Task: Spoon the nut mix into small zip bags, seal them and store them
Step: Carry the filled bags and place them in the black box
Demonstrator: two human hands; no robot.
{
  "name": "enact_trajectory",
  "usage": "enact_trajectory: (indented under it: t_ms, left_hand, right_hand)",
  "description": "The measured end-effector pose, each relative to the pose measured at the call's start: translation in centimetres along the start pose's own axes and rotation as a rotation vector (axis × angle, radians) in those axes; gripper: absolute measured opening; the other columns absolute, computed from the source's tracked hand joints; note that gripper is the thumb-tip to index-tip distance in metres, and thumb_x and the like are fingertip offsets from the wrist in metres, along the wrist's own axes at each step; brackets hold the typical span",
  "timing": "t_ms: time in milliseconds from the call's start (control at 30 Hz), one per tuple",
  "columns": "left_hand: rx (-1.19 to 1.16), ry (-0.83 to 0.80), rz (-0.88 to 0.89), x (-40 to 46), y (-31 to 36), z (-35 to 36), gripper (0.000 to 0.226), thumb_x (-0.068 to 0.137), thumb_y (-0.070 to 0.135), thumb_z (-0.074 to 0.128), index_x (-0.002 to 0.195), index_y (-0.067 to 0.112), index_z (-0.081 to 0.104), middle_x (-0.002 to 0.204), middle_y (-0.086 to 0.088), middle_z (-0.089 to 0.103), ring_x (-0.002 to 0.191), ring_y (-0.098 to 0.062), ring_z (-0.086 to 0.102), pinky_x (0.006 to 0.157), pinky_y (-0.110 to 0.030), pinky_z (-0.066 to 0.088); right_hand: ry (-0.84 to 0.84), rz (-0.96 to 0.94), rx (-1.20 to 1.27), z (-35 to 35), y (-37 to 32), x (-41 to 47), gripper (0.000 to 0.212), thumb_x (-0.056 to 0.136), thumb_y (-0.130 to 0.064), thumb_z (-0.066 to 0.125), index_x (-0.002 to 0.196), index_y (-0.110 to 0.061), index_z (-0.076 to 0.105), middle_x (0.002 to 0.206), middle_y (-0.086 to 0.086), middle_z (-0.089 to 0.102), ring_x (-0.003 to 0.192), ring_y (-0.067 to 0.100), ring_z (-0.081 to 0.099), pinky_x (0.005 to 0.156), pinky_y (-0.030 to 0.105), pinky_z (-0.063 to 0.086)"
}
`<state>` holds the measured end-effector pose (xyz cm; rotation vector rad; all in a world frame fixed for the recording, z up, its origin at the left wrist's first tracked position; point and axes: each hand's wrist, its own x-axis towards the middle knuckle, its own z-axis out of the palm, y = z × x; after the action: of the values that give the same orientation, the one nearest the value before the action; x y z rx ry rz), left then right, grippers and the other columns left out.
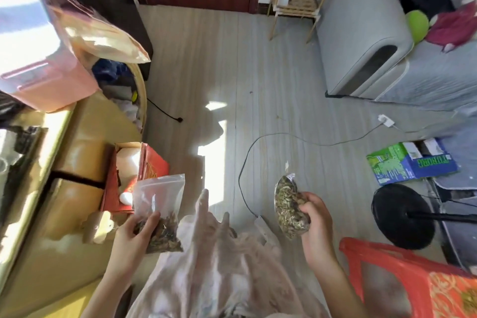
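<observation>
Handling these filled zip bags calls for a grip on the loaded lower part, because thin clear film is soft, slippery and gives no stiffness of its own; the nut mix inside supplies all the shape and most of the weight. Each bag is judged light enough for one hand, but the contents shift freely, so any tilt moves the load toward the lowest corner.

The left hand [140,227] grasps the left zip bag [160,210] at its filled bottom, fingers curled round the dark mix. The empty upper half of this bag stands up above the hand, with the zip strip at the top edge. Whether that strip is pressed closed cannot be told from this view. Pinching the strip between thumb and finger is the likely way to seal it; holding the bag by the strip alone would risk opening it.

The right hand [313,217] grips the right zip bag [290,208], which is packed nearly full and bulges out to the left of the fingers. Its top edge points upward and away from the palm. The full bag is firmer and easier to hold, but more strain falls on its seal.

Both bags are held in the air in front of the person, well apart, above the floor [258,72]. An open red box [129,181] lies just beside the left bag, beyond the left hand.
</observation>
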<state>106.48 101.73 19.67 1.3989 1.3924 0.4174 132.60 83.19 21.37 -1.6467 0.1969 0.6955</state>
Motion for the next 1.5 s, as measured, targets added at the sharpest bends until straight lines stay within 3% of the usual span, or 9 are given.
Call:
enact_trajectory:
  t_ms: [200, 333, 500, 600, 800, 1100, 1267, 1367, 1500]
  left_hand:
    - [-0.052, 0.017, -0.051, 9.7, 4.4, 2.7, 0.016, 0.086, 0.021, 0.064, 0.075, 0.011, 0.066, 0.059, 0.007, 0.068, 0.05, 0.0, 0.06, 0.047, -0.008, 0.044]
    - [-0.047, -0.004, -0.032, 18.7, 9.3, 4.9, 0.017, 0.087, 0.02, 0.064, 0.074, 0.009, 0.065, 0.064, 0.002, 0.065, 0.062, -0.013, 0.06, 0.054, -0.02, 0.048]
    - [0.035, -0.157, 0.05, 29.6, 18.1, 7.6, 0.024, 0.086, 0.021, 0.064, 0.065, 0.011, 0.058, 0.051, 0.008, 0.06, 0.046, 0.001, 0.053, 0.045, -0.011, 0.041]
    - [0.097, -0.217, 0.099, 35.0, 23.9, 9.8, 0.02, 0.087, 0.019, 0.063, 0.071, 0.008, 0.061, 0.057, 0.004, 0.064, 0.058, -0.012, 0.06, 0.048, -0.01, 0.042]
    - [0.122, -0.306, 0.123, 42.4, 32.8, 15.5, 0.015, 0.088, 0.023, 0.061, 0.08, 0.01, 0.063, 0.079, -0.012, 0.069, 0.075, -0.026, 0.065, 0.074, -0.041, 0.05]
    - [0.051, -0.234, 0.065, 50.5, 39.8, 27.0, 0.014, 0.088, 0.021, 0.063, 0.077, 0.012, 0.065, 0.074, -0.006, 0.068, 0.072, -0.021, 0.063, 0.064, -0.03, 0.048]
    - [0.044, -0.218, 0.037, 54.6, 45.0, 34.2, 0.014, 0.088, 0.02, 0.062, 0.081, 0.01, 0.066, 0.077, -0.009, 0.068, 0.075, -0.025, 0.063, 0.072, -0.034, 0.049]
    - [0.059, -0.209, 0.032, 56.8, 47.8, 37.6, 0.013, 0.088, 0.02, 0.062, 0.08, 0.011, 0.066, 0.079, -0.008, 0.068, 0.078, -0.024, 0.063, 0.077, -0.041, 0.048]
    - [0.076, -0.186, 0.027, 60.0, 50.6, 41.2, 0.011, 0.088, 0.02, 0.063, 0.079, 0.014, 0.067, 0.077, -0.006, 0.068, 0.077, -0.022, 0.063, 0.067, -0.032, 0.047]
  right_hand:
    - [0.074, -0.009, 0.037, 4.9, -4.5, 7.7, 0.028, 0.082, 0.006, 0.047, 0.084, -0.014, 0.065, 0.087, 0.01, 0.063, 0.079, 0.024, 0.058, 0.067, 0.033, 0.043]
    - [0.156, 0.001, 0.106, 8.9, -7.8, 13.3, 0.029, 0.083, 0.006, 0.048, 0.082, -0.017, 0.066, 0.085, 0.007, 0.064, 0.075, 0.019, 0.06, 0.062, 0.03, 0.046]
    - [0.183, 0.041, 0.18, 14.3, -13.5, 20.2, 0.023, 0.084, 0.006, 0.047, 0.086, -0.011, 0.063, 0.083, 0.009, 0.061, 0.078, 0.025, 0.058, 0.066, 0.034, 0.046]
    - [0.195, 0.032, 0.207, 17.0, -17.2, 23.7, 0.023, 0.083, 0.006, 0.047, 0.086, -0.01, 0.062, 0.083, 0.009, 0.061, 0.078, 0.026, 0.059, 0.068, 0.036, 0.047]
    - [0.226, 0.064, 0.257, 20.2, -22.4, 30.9, 0.022, 0.082, 0.006, 0.046, 0.087, -0.009, 0.062, 0.084, 0.009, 0.059, 0.08, 0.025, 0.056, 0.068, 0.036, 0.046]
    - [0.226, 0.055, 0.164, 20.3, -31.5, 46.1, 0.023, 0.083, 0.005, 0.046, 0.088, -0.01, 0.063, 0.087, 0.014, 0.062, 0.083, 0.029, 0.058, 0.073, 0.04, 0.047]
    - [0.2, 0.03, 0.098, 18.6, -38.5, 55.6, 0.022, 0.084, 0.004, 0.047, 0.09, -0.009, 0.064, 0.095, 0.018, 0.062, 0.091, 0.034, 0.06, 0.081, 0.049, 0.049]
    - [0.208, 0.036, 0.106, 17.8, -42.0, 60.6, 0.022, 0.084, 0.006, 0.046, 0.089, -0.009, 0.062, 0.094, 0.017, 0.06, 0.089, 0.032, 0.058, 0.076, 0.042, 0.048]
    - [0.18, 0.035, 0.115, 17.8, -45.7, 66.2, 0.022, 0.084, 0.004, 0.046, 0.088, -0.01, 0.062, 0.088, 0.012, 0.06, 0.08, 0.026, 0.059, 0.064, 0.033, 0.048]
